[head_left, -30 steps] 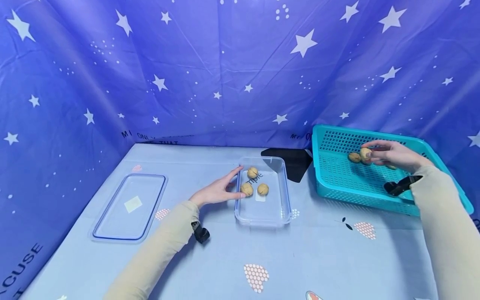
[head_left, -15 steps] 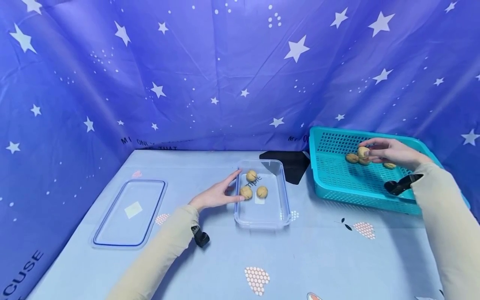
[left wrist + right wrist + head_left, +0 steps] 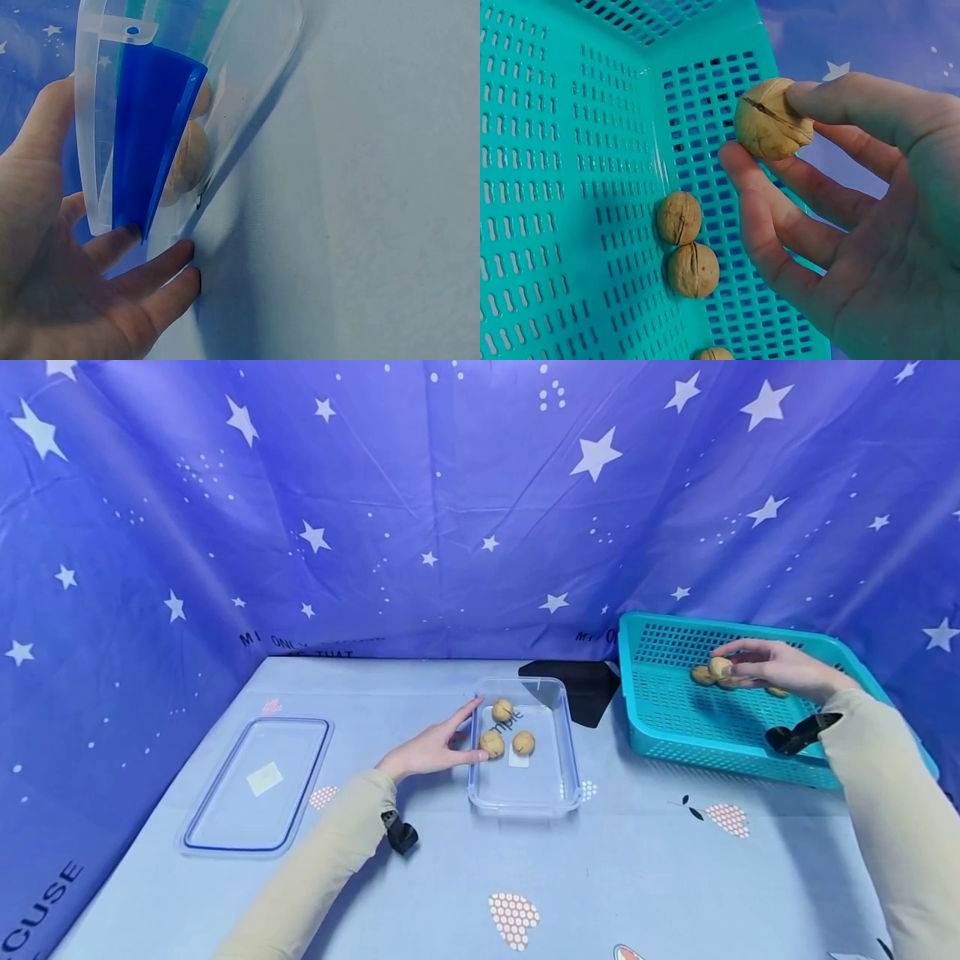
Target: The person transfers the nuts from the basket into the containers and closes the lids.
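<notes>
My left hand (image 3: 429, 750) rests against the left wall of a clear plastic food container (image 3: 551, 785), thumb and fingers spread apart. Three walnuts lie inside the container, one walnut (image 3: 523, 743) towards its middle. In the left wrist view, fingertips touch the container's blue-tinted side. Over the turquoise basket (image 3: 697, 758), my right hand (image 3: 787, 670) pinches a walnut (image 3: 774, 118) between thumb and fingers. Below it on the basket's floor sit a walnut (image 3: 679, 218) and another walnut (image 3: 694, 269) touching it. A further walnut (image 3: 715, 354) is partly cut off by the frame's edge.
The container's clear lid (image 3: 258, 785) with a blue seal lies flat on the left of the table (image 3: 420, 893). A black patch (image 3: 573, 689) lies between container and basket. A blue star-patterned curtain (image 3: 450, 510) hangs behind.
The right hand, with its walnut, has shifted slightly left over the basket. The left hand stays at the container's side. The head view has tilted a little.
</notes>
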A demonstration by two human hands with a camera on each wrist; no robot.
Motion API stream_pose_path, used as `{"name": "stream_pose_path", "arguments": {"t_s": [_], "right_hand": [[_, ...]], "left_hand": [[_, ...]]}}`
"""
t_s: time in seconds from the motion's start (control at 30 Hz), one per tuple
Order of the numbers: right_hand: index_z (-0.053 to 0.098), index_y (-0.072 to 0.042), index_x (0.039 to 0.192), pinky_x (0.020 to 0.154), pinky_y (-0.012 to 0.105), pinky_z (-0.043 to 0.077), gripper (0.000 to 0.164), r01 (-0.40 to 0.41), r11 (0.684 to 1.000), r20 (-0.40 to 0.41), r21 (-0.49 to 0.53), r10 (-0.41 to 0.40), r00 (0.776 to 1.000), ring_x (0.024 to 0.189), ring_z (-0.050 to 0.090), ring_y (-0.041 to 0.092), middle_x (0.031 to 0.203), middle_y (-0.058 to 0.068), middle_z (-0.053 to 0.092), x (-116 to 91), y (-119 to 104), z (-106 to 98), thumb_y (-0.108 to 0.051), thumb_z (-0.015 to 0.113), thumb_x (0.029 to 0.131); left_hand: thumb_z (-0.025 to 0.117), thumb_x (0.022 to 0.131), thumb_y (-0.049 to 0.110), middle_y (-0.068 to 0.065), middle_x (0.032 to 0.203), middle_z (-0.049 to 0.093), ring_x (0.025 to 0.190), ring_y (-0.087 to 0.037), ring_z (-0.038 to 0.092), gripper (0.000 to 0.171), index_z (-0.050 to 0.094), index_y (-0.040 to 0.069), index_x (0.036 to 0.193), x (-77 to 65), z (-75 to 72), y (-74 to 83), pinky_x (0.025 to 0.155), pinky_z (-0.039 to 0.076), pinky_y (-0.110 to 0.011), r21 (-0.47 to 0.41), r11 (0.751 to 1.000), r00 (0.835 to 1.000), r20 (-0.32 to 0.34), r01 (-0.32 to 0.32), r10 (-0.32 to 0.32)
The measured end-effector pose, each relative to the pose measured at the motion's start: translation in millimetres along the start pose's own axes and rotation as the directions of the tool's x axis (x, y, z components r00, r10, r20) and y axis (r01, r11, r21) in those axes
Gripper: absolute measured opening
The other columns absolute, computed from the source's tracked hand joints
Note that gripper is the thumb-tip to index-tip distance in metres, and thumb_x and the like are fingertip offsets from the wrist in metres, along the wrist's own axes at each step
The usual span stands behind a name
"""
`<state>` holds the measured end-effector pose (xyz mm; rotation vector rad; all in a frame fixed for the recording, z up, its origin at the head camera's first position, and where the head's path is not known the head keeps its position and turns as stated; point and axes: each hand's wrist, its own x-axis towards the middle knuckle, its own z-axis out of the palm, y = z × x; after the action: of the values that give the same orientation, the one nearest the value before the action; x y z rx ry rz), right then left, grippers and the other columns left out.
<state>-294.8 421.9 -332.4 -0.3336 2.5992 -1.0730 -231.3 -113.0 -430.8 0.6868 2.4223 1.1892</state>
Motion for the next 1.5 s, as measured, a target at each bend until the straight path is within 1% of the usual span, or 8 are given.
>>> {"name": "stream_pose_path", "arguments": {"t_s": [0.07,0.2,0.3,0.43,0.7,0.93,1.2,1.5], "right_hand": [[0.044,0.003,0.137,0.078,0.030,0.056,0.044,0.022,1.000,0.014,-0.020,-0.021,1.000,0.097,0.062,0.011,0.122,0.017,0.056,0,-1,1,-0.023,0.051,0.102],[0.044,0.003,0.137,0.078,0.030,0.055,0.046,0.025,0.999,0.016,-0.024,-0.025,1.000,0.096,0.061,0.011,0.123,0.016,0.055,1,-6,6,-0.024,0.053,0.101],[0.044,0.003,0.137,0.076,0.029,0.055,0.045,0.025,1.000,0.015,-0.011,-0.024,1.000,0.094,0.060,0.011,0.121,0.016,0.054,3,-10,10,-0.022,0.054,0.101],[0.042,0.005,0.138,0.076,0.030,0.056,0.044,0.055,0.998,0.034,-0.001,-0.055,0.998,0.094,0.061,0.014,0.124,0.018,0.051,5,-17,16,-0.017,0.053,0.101],[0.046,0.001,0.138,0.075,0.036,0.055,0.045,0.089,0.996,0.042,-0.022,-0.088,0.995,0.096,0.060,0.022,0.124,0.018,0.054,6,-33,28,-0.021,0.056,0.099],[0.049,-0.004,0.137,0.072,0.037,0.053,0.044,0.094,0.995,0.056,-0.037,-0.092,0.994,0.094,0.059,0.023,0.125,0.014,0.054,9,-50,37,-0.023,0.057,0.099],[0.050,-0.004,0.136,0.080,0.034,0.054,0.042,0.140,0.989,0.082,-0.051,-0.136,0.987,0.102,0.058,0.024,0.130,0.015,0.052,12,-64,45,-0.021,0.057,0.099],[0.050,-0.001,0.135,0.080,0.031,0.054,0.041,0.154,0.987,0.100,-0.036,-0.150,0.984,0.103,0.059,0.026,0.133,0.017,0.049,16,-79,56,-0.019,0.058,0.098]], "left_hand": [[0.069,0.088,0.044,-0.010,0.159,0.015,0.135,-0.035,0.036,0.094,0.004,0.037,0.156,0.4,-0.1,0.1,0.107,0.028,-0.060,0.005,1.000,1.000,0.001,0.006,-0.006],[0.069,0.088,0.044,-0.010,0.159,0.015,0.135,-0.035,0.036,0.094,0.003,0.038,0.155,0.8,0.2,0.2,0.108,0.028,-0.060,0.005,1.000,1.000,0.002,0.006,-0.006],[0.068,0.089,0.043,-0.011,0.159,0.015,0.135,-0.035,0.036,0.093,0.004,0.037,0.156,0.6,0.4,0.1,0.108,0.027,-0.060,-0.002,1.000,1.000,0.000,0.001,-0.001],[0.068,0.089,0.041,-0.011,0.159,0.015,0.135,-0.035,0.036,0.093,0.004,0.035,0.156,-0.2,0.6,0.0,0.108,0.027,-0.059,-0.009,1.000,1.000,0.001,-0.003,0.003],[0.068,0.089,0.042,-0.011,0.159,0.016,0.135,-0.036,0.037,0.093,0.005,0.033,0.156,-0.3,1.7,-1.2,0.108,0.028,-0.059,0.000,1.000,1.000,0.003,0.001,-0.001],[0.068,0.089,0.044,-0.010,0.159,0.016,0.135,-0.034,0.036,0.093,0.003,0.037,0.155,0.1,0.7,-0.4,0.108,0.027,-0.059,0.008,1.000,1.000,0.003,0.011,-0.011],[0.067,0.090,0.043,-0.010,0.159,0.015,0.135,-0.035,0.037,0.092,0.003,0.037,0.156,0.9,-0.6,0.6,0.109,0.026,-0.059,0.020,1.000,1.000,0.002,0.013,-0.013],[0.067,0.090,0.042,-0.010,0.159,0.016,0.134,-0.035,0.038,0.092,0.004,0.035,0.156,1.5,-0.6,0.2,0.109,0.026,-0.058,0.026,1.000,1.000,0.001,0.003,-0.003]]}}
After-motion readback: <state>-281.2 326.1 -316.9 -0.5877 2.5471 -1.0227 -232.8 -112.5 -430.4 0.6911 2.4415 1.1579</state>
